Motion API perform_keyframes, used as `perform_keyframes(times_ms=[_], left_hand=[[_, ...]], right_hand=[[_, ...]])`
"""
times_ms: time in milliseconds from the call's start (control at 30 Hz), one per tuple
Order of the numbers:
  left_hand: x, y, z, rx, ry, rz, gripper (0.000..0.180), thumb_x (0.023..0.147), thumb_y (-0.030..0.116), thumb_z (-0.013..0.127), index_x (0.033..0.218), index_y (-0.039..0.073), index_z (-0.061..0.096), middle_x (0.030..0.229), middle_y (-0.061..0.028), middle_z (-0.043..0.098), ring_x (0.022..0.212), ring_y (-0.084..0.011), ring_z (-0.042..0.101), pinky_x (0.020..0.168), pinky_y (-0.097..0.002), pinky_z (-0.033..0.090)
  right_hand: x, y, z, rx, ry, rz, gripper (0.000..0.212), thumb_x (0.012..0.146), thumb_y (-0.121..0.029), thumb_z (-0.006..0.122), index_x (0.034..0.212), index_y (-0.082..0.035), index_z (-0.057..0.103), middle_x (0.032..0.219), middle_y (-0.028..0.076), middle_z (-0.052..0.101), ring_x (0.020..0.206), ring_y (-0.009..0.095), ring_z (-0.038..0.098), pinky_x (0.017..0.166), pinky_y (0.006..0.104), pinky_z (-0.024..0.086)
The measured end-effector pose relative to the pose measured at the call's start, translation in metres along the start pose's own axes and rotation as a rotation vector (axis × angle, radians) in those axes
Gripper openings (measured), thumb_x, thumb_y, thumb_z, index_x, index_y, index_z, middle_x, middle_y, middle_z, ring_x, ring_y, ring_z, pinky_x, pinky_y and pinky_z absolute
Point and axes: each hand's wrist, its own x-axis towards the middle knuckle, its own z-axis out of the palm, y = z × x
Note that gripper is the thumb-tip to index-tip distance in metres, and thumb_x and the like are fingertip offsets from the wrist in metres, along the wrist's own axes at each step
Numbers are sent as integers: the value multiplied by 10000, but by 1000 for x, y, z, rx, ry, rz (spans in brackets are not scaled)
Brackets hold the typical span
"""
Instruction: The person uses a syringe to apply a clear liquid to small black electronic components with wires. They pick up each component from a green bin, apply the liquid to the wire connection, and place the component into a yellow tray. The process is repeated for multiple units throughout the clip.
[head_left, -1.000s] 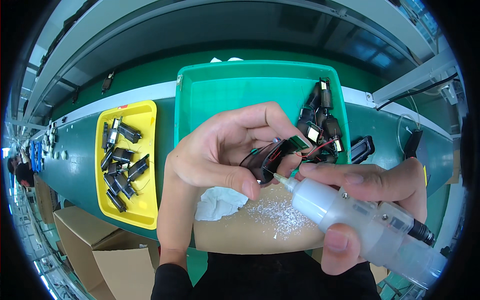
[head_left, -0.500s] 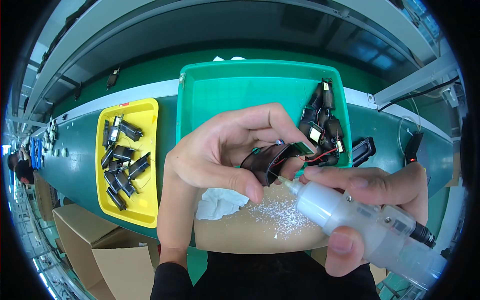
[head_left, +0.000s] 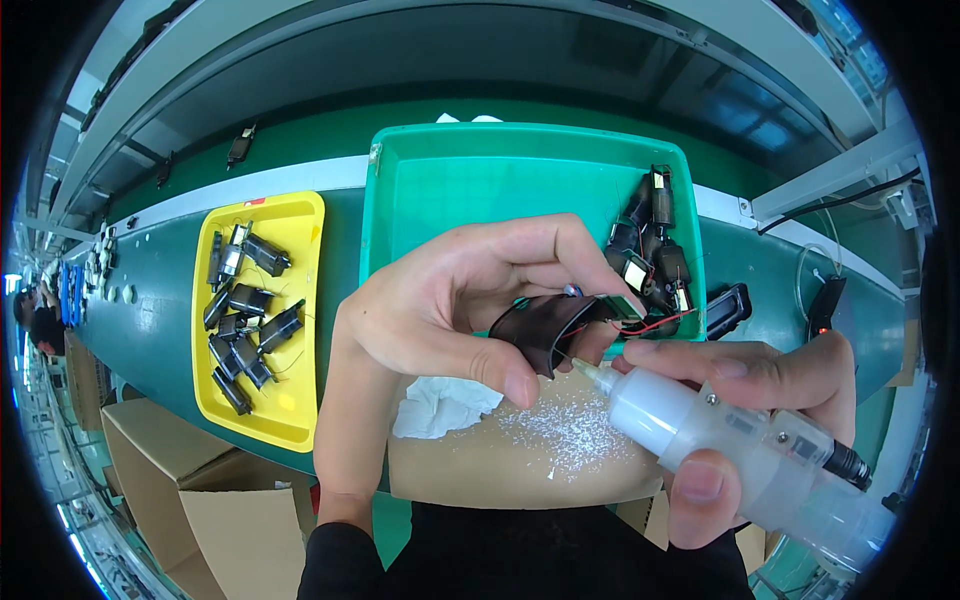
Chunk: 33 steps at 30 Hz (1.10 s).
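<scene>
The left hand (head_left: 455, 300) pinches a small dark motor (head_left: 545, 325) between thumb and fingers, its red and black wires trailing to the right. Just below it, the right hand (head_left: 760, 400) is wrapped around a translucent glue dispenser (head_left: 730, 445), its nozzle tip touching the motor's underside.

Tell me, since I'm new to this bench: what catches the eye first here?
Front and centre, the left hand pinches a small dark motor with thin wires, while the right hand holds a translucent dispenser, its tip at the motor. Behind them sits a green tray with more motors at its right side, and to the left a yellow tray full of motors.
</scene>
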Motion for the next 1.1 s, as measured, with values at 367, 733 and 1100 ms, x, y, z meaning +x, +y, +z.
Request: perform_keyframes(times_ms=[367,733,1100], left_hand=[[1,3,1,-12,1,-26,649,627,104,810,1107,-110,429,1021,-231,530,867,-214,513,661,-294,444],[-8,13,6,58,54,-77,630,664,99,782,1151,-63,416,1016,-183,542,823,-184,537,683,-268,452],[-139,81,36,1797,995,-662,479,751,68,654,1197,0,490,1102,-144,538,989,-263,541,884,-327,406]], right_hand=[[-4,7,-1,-72,-7,-68,475,744,-150,669,1006,20,311,936,263,594,852,229,624,797,315,492],[-8,2,20,119,244,-86,486,805,-348,611,1010,-14,323,899,269,584,792,276,626,732,362,532],[-23,11,-31,-46,476,-58,458,783,-380,562,1034,-19,432,944,285,588,812,291,618,783,368,501]])
